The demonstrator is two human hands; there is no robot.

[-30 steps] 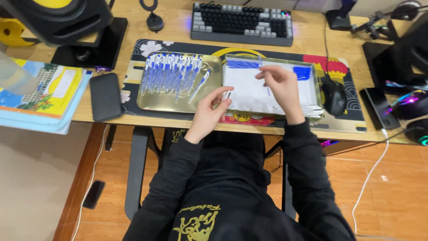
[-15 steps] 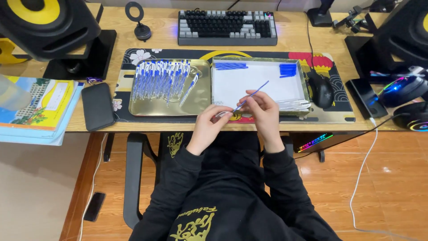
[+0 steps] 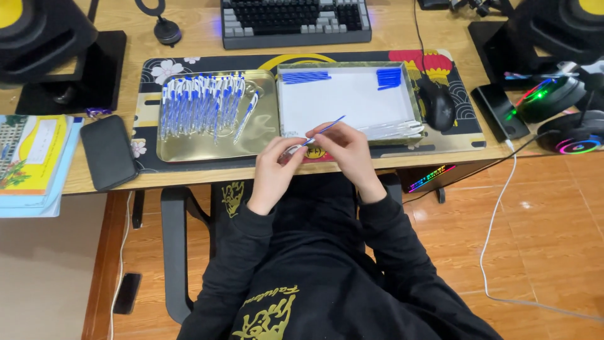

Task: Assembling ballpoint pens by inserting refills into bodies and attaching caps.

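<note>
My right hand (image 3: 348, 153) pinches a thin blue refill (image 3: 327, 129) between thumb and forefinger, its free end slanting up and away over the near edge of the white tray (image 3: 352, 101). My left hand (image 3: 275, 167) has its fingertips pressed together on a clear pen barrel (image 3: 290, 150), which meets the lower end of the refill. I cannot tell how far the refill sits inside the barrel. Both hands hang just off the near wall of the white tray, over the desk's front edge (image 3: 189, 179).

Taking the white tray as my landmark: inside it, along the far wall, lie two small bunches of blue refills, one at the far left corner (image 3: 305, 77) and one toward the far right (image 3: 389, 77); the sticks in each are too tight for me to count. At the near right corner lies one heap of clear barrels (image 3: 393, 130). The middle of the tray floor is bare white.

Just left of it, touching side to side, is a gold tray (image 3: 207, 148) with one row of assembled blue-and-white pens (image 3: 201, 104) across its far half, too many and too overlapped to count; its near half is bare metal. Just right of the white tray sits one black mouse (image 3: 436, 106). Beyond its far wall stands one keyboard (image 3: 296, 22). Further left, past the gold tray, lies one dark phone (image 3: 108, 151).
</note>
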